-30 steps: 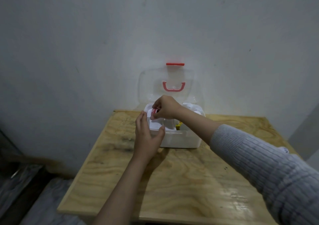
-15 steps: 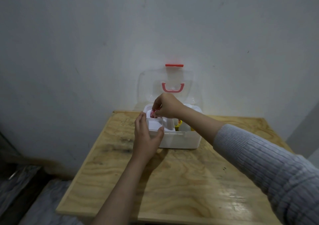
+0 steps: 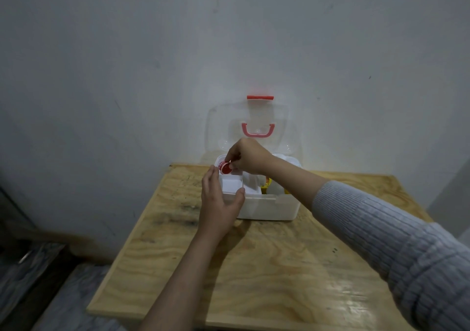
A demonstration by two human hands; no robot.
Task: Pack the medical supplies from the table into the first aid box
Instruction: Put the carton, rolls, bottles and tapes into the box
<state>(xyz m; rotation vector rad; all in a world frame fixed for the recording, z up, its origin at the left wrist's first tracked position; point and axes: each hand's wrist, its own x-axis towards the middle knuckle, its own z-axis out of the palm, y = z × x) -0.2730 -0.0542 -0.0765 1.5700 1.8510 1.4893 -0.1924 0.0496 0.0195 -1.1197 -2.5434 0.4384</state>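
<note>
- Nearest us, a bare plywood table (image 3: 267,267), glare on its right side; a grey ribbed sleeve (image 3: 396,249) comes in from the right, cut off by the frame edge.
- Left hand (image 3: 218,201) cups the box (image 3: 269,207) at its near-left corner, fingers spread, thumb on the front rim, bracing it rather than clenched.
- Right hand (image 3: 248,156) reaches across over the box's back-left compartment, fingertips pinching a small red tin (image 3: 225,169), tilted, just above the white tray.
- That forearm covers the box's middle; something yellow (image 3: 267,182) peeks out beneath it, too hidden to name.
- Behind, the clear lid (image 3: 221,127) stands open against the wall (image 3: 152,63), with its red handle (image 3: 258,130) and latch (image 3: 260,98).
</note>
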